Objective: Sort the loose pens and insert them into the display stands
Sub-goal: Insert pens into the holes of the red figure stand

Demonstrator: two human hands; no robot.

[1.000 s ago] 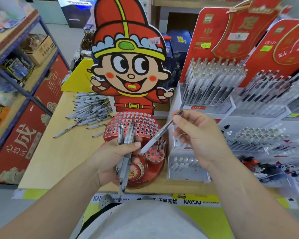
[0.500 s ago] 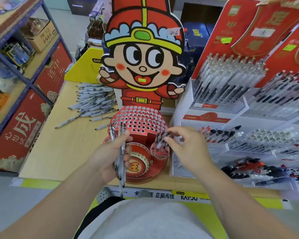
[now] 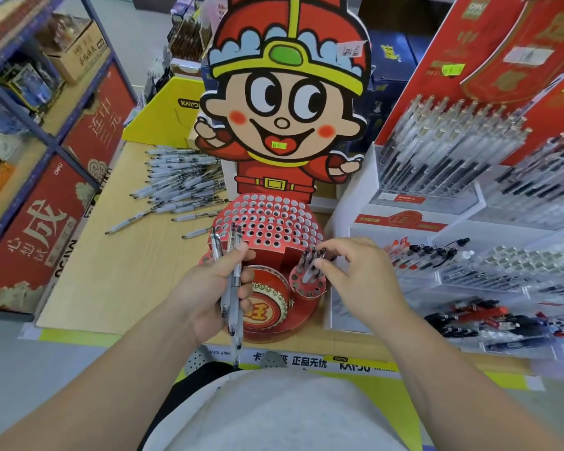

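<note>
Far left of the red cardboard cartoon-figure display stand (image 3: 274, 229), a red carton (image 3: 46, 229) in the blue metal shelving reads "deli" and a large "成". Behind the stand on its left, a yellow cardboard box (image 3: 170, 109) is printed "KAYOU".

Left of the stand lies the pile of loose clear-barrelled pens (image 3: 183, 180), too overlapped to count, on the pale wooden tabletop (image 3: 111, 281). You have bare wood from that pile to the table's left and near edges.

Your left hand (image 3: 209, 291), just in front of the stand's left side, grips a bundle of grey-grip pens (image 3: 233, 281) upright (three tops show; more may hide behind them). The stand's upper tier is a field of round holes, and its front medallion bears a yellow "旺".

At the stand's right front, a small round red holed cup (image 3: 310, 289) holds the standing pens (image 3: 308, 265), roughly five, though they are blurred. Your right hand (image 3: 358, 275), apart from the left, pinches their tops between thumb and forefinger.

The stand sits close to the table's near edge, where a white strip (image 3: 323, 362) reads "KAYOU" and "正品无忧". Just right of the stand are white tiered racks (image 3: 437, 222) full of pens, under a red header card (image 3: 489, 43) marked "deli".
</note>
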